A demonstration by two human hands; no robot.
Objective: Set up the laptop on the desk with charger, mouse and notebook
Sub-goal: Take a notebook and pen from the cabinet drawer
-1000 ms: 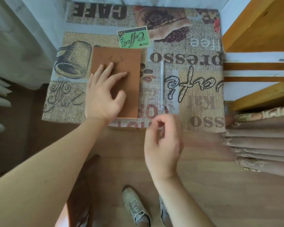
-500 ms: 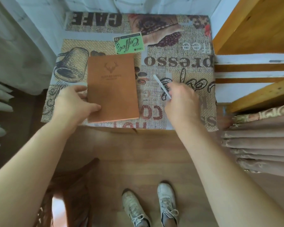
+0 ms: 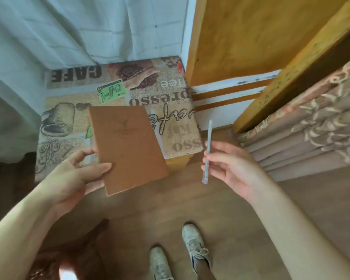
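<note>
Could slip: notebook [image 3: 127,146] pinched only at its lower left edge, tilted, most of its weight hanging out past the grip toward the middle of the frame. Could pivot and drop to the wooden floor [image 3: 170,209] if the thumb loosens. Pen [image 3: 207,152] thin and held near its lower third, long end pointing up; could roll out of the fingers or snag the folded curtains [image 3: 311,128] at right frame. No laptop, charger or mouse in view, so probably a carry ahead, with both items exposed to a bump.

Left hand [image 3: 77,174]: clamped on the notebook, thumb on the cover, fingers underneath, holding it lifted above the near edge of the counter [image 3: 65,118] at centre left. Right hand [image 3: 230,166]: fingers curled, pinching the pen upright at centre right, clear of the counter.
</note>
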